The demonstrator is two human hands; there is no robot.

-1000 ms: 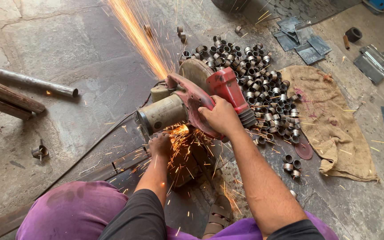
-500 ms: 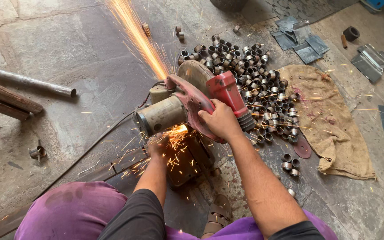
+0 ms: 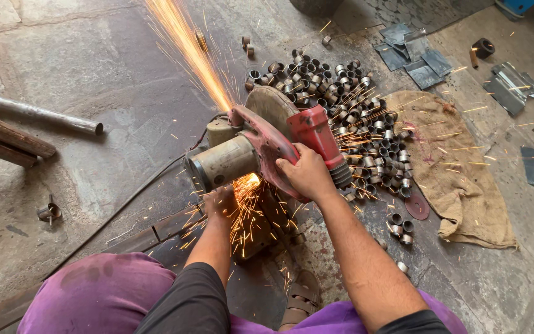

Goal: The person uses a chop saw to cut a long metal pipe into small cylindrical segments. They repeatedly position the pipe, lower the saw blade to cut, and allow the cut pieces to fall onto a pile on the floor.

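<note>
Down on the floor, right hand (image 3: 307,175) stays clenched around the red chop saw (image 3: 261,151), left hand (image 3: 219,203) now steadying stock (image 3: 156,232) amid thicker sparks (image 3: 248,204).

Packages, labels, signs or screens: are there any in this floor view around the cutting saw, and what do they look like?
None that I can make out.
Burlap sack: the nearest thing to packaging, tan, lying flat and crumpled on the floor to the right of the saw.
Chop saw: red guard and handle, grey motor, no label visible; right hand on its handle.
</note>
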